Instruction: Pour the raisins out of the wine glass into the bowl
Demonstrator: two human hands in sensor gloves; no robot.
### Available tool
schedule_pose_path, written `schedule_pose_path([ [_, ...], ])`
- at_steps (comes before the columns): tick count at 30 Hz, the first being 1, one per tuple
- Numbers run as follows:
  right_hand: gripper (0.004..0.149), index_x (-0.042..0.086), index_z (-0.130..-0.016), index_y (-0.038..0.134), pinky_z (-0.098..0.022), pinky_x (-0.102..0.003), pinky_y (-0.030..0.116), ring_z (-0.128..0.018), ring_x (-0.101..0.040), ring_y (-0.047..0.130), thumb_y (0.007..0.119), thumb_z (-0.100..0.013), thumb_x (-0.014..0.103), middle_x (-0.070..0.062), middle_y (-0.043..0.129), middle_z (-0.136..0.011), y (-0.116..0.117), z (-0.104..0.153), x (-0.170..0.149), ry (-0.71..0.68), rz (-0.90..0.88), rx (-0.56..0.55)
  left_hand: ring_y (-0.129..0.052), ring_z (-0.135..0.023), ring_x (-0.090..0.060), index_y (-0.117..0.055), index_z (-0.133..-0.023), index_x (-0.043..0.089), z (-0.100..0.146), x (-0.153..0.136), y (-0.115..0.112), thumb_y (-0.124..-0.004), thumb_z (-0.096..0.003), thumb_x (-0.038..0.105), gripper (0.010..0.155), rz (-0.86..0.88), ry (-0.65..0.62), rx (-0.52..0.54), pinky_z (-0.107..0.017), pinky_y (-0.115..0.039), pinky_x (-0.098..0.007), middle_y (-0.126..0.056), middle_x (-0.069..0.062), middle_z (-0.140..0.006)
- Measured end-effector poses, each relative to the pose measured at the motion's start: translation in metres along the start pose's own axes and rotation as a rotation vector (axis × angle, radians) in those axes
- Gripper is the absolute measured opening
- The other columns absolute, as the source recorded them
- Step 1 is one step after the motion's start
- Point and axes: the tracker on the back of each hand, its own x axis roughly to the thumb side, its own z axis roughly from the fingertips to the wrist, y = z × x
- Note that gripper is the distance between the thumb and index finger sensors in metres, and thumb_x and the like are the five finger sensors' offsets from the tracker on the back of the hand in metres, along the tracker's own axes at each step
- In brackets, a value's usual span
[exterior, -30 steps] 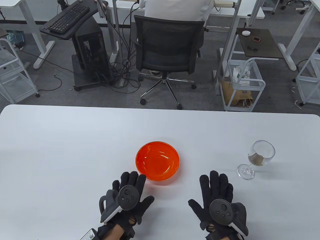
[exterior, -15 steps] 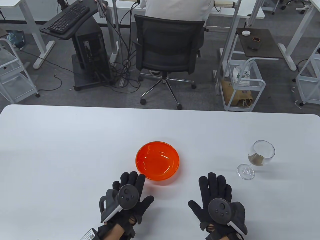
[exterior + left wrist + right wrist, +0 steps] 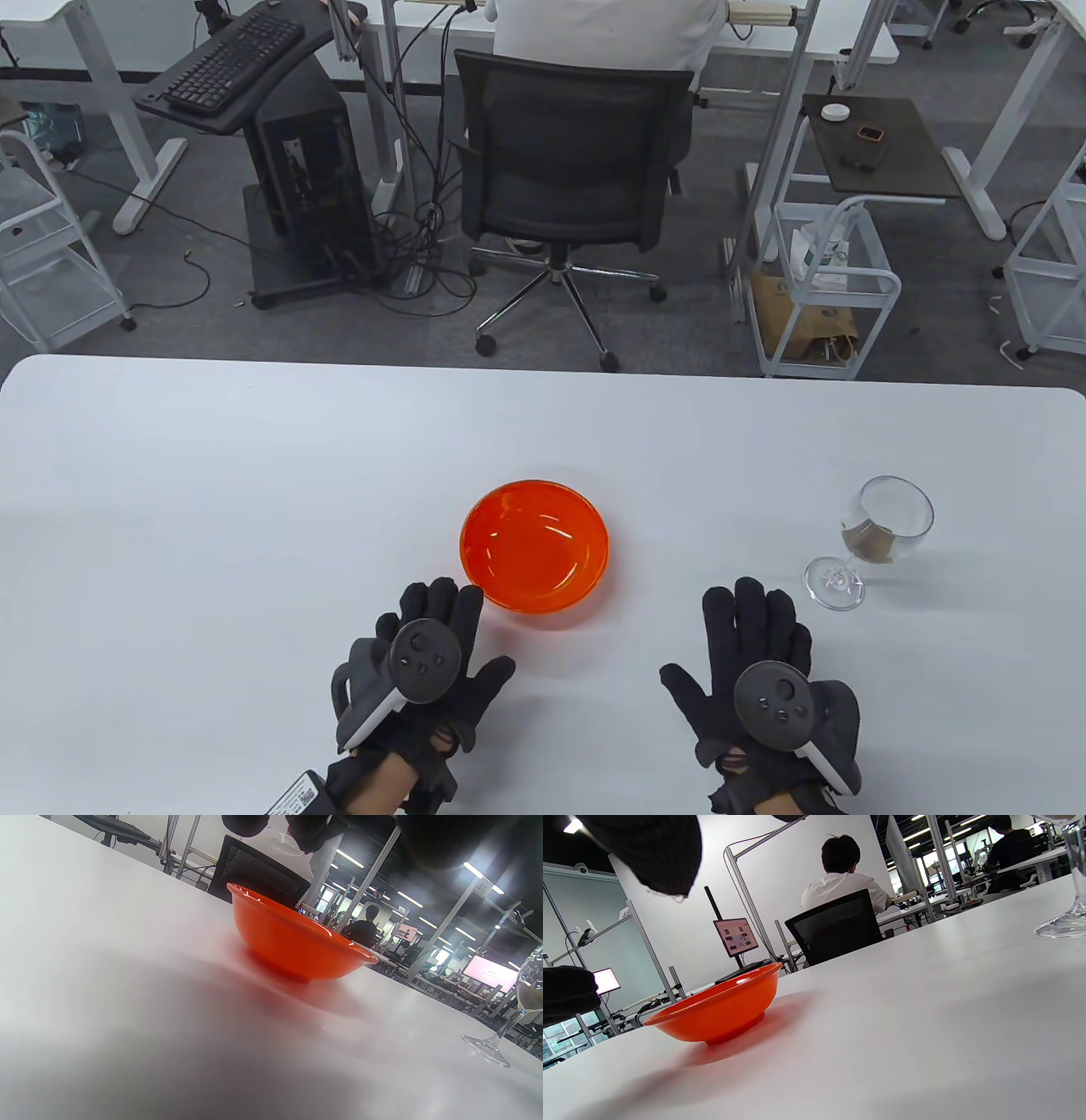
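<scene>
An orange bowl [image 3: 534, 552] stands empty on the white table [image 3: 254, 475], near the middle. It shows in the left wrist view [image 3: 292, 942] and the right wrist view [image 3: 721, 1010]. A clear wine glass [image 3: 874, 539] with brownish raisins in it stands upright at the right; its foot shows in the right wrist view [image 3: 1067, 923] and the glass in the left wrist view [image 3: 505, 1022]. My left hand [image 3: 433, 620] lies flat and open just in front of the bowl, holding nothing. My right hand [image 3: 747, 628] lies flat and open, left of and nearer than the glass, apart from it.
Beyond the table's far edge stand a black office chair [image 3: 568, 170] with a seated person, a keyboard stand [image 3: 237, 68] and white carts [image 3: 831, 289]. These are off the table.
My right hand has shifted a little right, toward the glass. My left hand has shifted slightly left and forward. Bowl and glass have not moved.
</scene>
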Motion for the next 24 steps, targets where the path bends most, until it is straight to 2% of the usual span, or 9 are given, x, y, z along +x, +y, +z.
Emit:
schedule_pose_path([
  [9,0.088,0.014,-0.11,0.027,-0.068,-0.072,0.006,-0.098,-0.063,0.007,0.079,-0.052,0.054,-0.026,0.012,-0.116,-0.006,-0.004,-0.018,0.114,0.025,-0.044,-0.022,-0.111,-0.041,-0.037,-0.112,0.03,0.0,0.001,-0.001,-0.071,-0.0411,0.066,0.086,-0.007,-0.002,0.006,-0.075,-0.022,-0.064,-0.032,-0.013,-0.123],
  [15,0.086,0.012,-0.11,0.031,-0.069,-0.073,0.008,-0.1,-0.064,0.014,0.079,-0.052,0.054,-0.026,0.018,-0.117,-0.012,-0.005,-0.041,0.229,-0.023,-0.067,-0.023,-0.111,-0.041,-0.037,-0.112,0.03,0.002,0.001,0.002,-0.071,-0.0412,0.066,0.086,0.006,-0.001,0.021,-0.075,-0.023,-0.064,-0.032,-0.014,-0.123],
  [24,0.089,0.008,-0.109,0.029,-0.068,-0.073,0.007,-0.099,-0.063,0.014,0.078,-0.052,0.055,-0.026,0.018,-0.117,-0.024,-0.003,-0.07,0.393,-0.053,-0.167,-0.025,-0.111,-0.041,-0.037,-0.112,0.029,0.002,0.002,-0.002,-0.071,-0.0412,0.066,0.086,0.018,-0.003,0.002,-0.075,-0.023,-0.064,-0.034,-0.014,-0.123],
])
